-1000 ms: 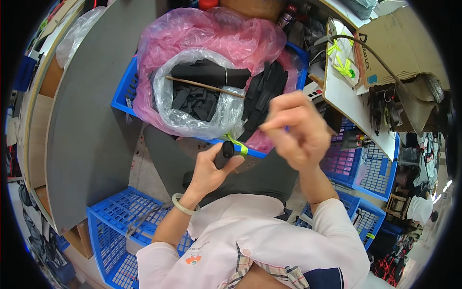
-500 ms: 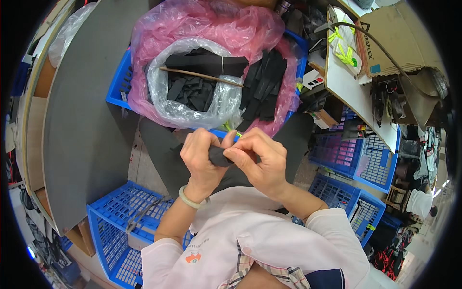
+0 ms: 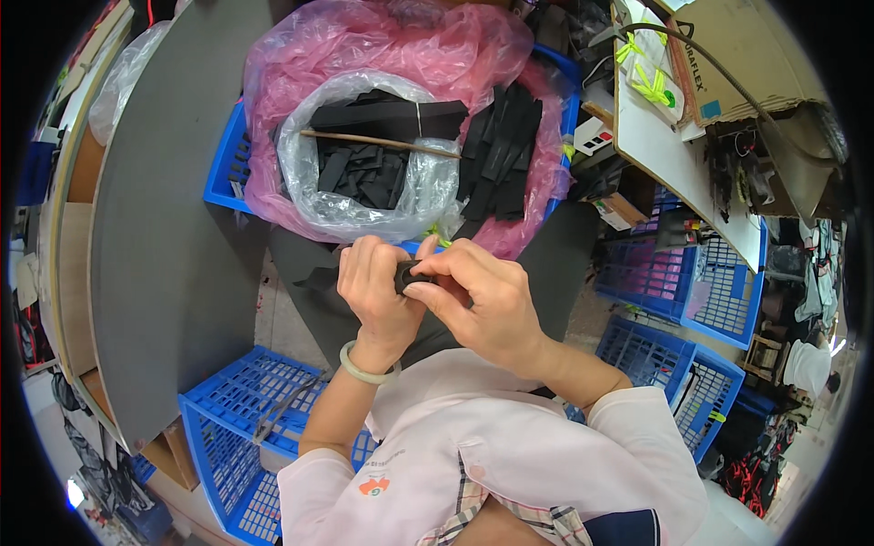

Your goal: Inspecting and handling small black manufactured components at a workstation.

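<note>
**Head view: both hands closed on a small black part below the pink-lined crate**

Your left hand point(image 3: 375, 293) and right hand point(image 3: 478, 305) meet just below the near rim of the blue crate point(image 3: 221, 178), and both grip one small black part point(image 3: 407, 275). The left fingers curl around its left side; the right thumb and forefinger pinch its right end. Most of the part is hidden by your fingers, so its shape cannot be told. A pale green bangle point(image 3: 368, 366) sits on your left wrist.

The crate is lined with a pink plastic bag point(image 3: 391, 41). Inside that bag, on the crate's left, a clear plastic bag point(image 3: 350, 205) holds loose black strips point(image 3: 360, 173) and a banded bundle of them, with a thin brown stick point(image 3: 382, 143) lying across the top. On the crate's right side, more long black strips point(image 3: 501, 150) lean against the pink lining. A scrap of yellow-green tie point(image 3: 441, 234) shows at the crate's near rim, just above your hands.

A grey board point(image 3: 155, 246) runs along the crate's left side and down toward you. Nearer to you than the crate, an empty-looking blue lattice basket point(image 3: 232, 428) stands by your left forearm. To the crate's right stand a white tabletop point(image 3: 678, 173), a cardboard box point(image 3: 728, 64) and further blue baskets point(image 3: 692, 282). Your pale pink sleeves point(image 3: 510, 464) fill the lower edge.
</note>
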{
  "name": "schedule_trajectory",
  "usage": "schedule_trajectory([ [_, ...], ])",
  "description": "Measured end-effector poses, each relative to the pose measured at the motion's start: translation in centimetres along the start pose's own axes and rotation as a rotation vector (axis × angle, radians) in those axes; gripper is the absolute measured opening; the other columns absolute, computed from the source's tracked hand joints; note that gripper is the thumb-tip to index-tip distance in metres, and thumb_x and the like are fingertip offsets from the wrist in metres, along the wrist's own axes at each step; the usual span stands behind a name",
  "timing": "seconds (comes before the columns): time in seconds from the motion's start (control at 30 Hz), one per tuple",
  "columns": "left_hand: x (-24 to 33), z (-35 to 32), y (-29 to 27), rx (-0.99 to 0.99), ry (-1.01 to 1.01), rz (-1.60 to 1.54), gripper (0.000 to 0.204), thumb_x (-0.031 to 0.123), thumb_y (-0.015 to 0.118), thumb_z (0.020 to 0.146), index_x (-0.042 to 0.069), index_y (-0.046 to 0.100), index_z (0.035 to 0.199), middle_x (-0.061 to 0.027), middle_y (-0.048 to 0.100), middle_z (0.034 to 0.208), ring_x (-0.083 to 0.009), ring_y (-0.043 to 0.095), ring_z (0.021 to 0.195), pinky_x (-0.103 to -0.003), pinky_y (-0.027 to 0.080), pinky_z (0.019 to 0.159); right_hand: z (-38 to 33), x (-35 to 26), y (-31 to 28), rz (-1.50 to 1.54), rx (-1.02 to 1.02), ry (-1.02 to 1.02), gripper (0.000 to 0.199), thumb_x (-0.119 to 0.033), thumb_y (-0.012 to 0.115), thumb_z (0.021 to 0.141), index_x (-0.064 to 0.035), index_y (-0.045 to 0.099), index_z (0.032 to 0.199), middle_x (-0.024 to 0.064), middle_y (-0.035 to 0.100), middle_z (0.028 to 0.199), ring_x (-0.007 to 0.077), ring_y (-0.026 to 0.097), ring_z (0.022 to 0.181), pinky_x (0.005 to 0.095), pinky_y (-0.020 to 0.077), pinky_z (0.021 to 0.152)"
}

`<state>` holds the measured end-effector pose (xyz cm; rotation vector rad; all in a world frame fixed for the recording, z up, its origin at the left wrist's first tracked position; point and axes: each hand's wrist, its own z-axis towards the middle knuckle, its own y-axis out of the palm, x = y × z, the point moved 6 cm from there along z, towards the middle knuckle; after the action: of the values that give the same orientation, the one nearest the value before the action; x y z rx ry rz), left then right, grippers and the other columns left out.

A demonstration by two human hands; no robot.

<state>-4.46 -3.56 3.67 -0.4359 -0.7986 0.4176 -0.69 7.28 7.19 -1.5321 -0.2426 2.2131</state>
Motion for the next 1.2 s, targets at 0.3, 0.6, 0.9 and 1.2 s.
schedule_trajectory([
  [0.3, -1.0, 0.1, -0.2, 0.104, -0.006, 0.064, 0.035, 0.007, 0.077, 0.067, 0.007, 0.042, 0.068, -0.0062, 0.040, 0.063, -0.0241, 0.042, 0.054, -0.034, 0.030, 0.050, -0.9, 0.6, 1.1, 0.102, 0.017, 0.198, 0.017, -0.006, 0.073, 0.074, 0.0015, 0.067, 0.088, 0.0065, 0.062, 0.072, 0.0098, 0.058, 0.057, 0.0206, 0.0443, 0.052],
  [0.6, -1.6, -0.3, -0.2, 0.058, 0.022, 0.042, 0.035, 0.012, 0.074, 0.070, 0.007, 0.039, 0.067, -0.0073, 0.038, 0.062, -0.0247, 0.041, 0.052, -0.034, 0.030, 0.048, 0.5, 2.1, 1.8, 0.334, -0.163, 0.354, 0.014, -0.007, 0.070, 0.076, 0.0023, 0.066, 0.085, 0.0071, 0.060, 0.064, 0.0090, 0.053, 0.050, 0.0211, 0.0389, 0.044],
  [0.9, -1.3, 0.7, -0.7, 0.077, -0.150, -0.091, 0.039, 0.003, 0.075, 0.069, 0.006, 0.036, 0.065, -0.0061, 0.035, 0.059, -0.0219, 0.038, 0.049, -0.033, 0.031, 0.046, 0.2, -1.0, 0.6, 0.025, 0.142, -0.411, 0.017, 0.002, 0.073, 0.063, 0.0000, 0.064, 0.076, 0.0041, 0.048, 0.051, 0.0155, 0.045, 0.041, 0.0257, 0.0330, 0.040],
  [1.2, -1.3, 0.4, -0.8, 0.069, -0.151, -0.070, 0.039, 0.003, 0.075, 0.069, 0.006, 0.037, 0.065, -0.0056, 0.036, 0.058, -0.0218, 0.038, 0.049, -0.033, 0.030, 0.046, 0.6, -1.0, 0.3, 0.125, 0.115, -0.274, 0.015, 0.002, 0.073, 0.064, 0.0015, 0.063, 0.075, 0.0029, 0.048, 0.051, 0.0131, 0.045, 0.041, 0.0250, 0.0332, 0.041],
])
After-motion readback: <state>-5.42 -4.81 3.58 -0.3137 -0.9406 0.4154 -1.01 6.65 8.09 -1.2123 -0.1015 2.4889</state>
